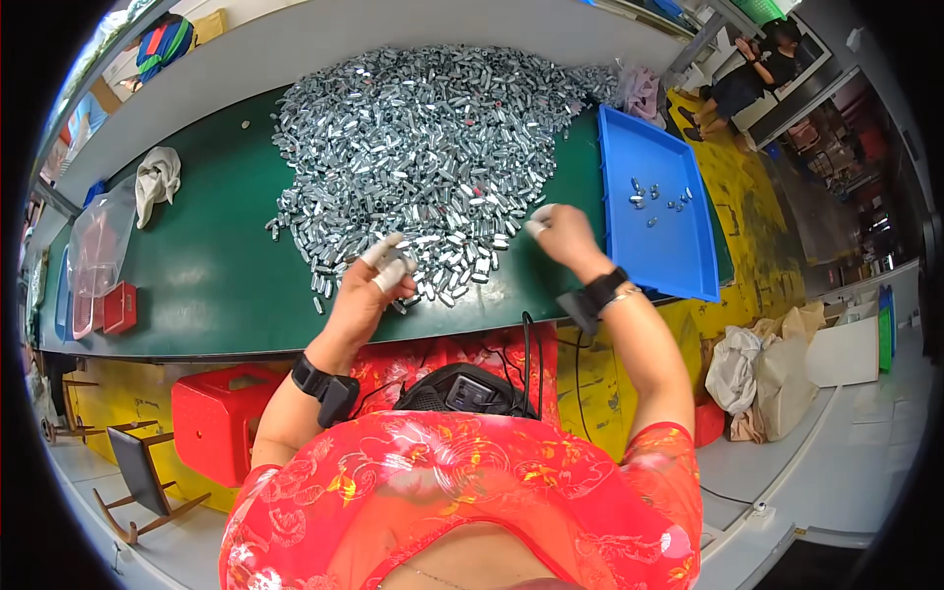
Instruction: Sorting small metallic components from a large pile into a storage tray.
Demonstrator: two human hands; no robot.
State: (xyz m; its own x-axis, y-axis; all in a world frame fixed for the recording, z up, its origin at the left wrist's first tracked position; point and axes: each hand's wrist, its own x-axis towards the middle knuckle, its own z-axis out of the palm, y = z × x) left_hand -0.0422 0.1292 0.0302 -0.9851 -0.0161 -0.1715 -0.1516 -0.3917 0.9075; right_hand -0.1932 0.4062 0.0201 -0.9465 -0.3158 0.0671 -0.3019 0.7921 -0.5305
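A broad heap of small shiny silver metal parts [423, 147], short and tube-like, covers the middle of the green table [211, 265]. At the heap's near edge is my left hand [366, 290], white covers on its fingertips. Its fingers are bent around a small metal part, which is partly hidden. My right hand [565, 238] hovers between the heap and a blue tray [654, 261], its fingers curled together and slightly blurred. Whether anything sits in that pinch cannot be seen. Several loose metal parts [651, 222] lie inside the tray.
On the left stand a clear plastic bin [98, 236], a small red box [120, 308] and a crumpled white cloth [157, 182]. A red stool [211, 428] is below the table's front edge. White sacks [757, 374] rest at right. A person [762, 74] sits far right.
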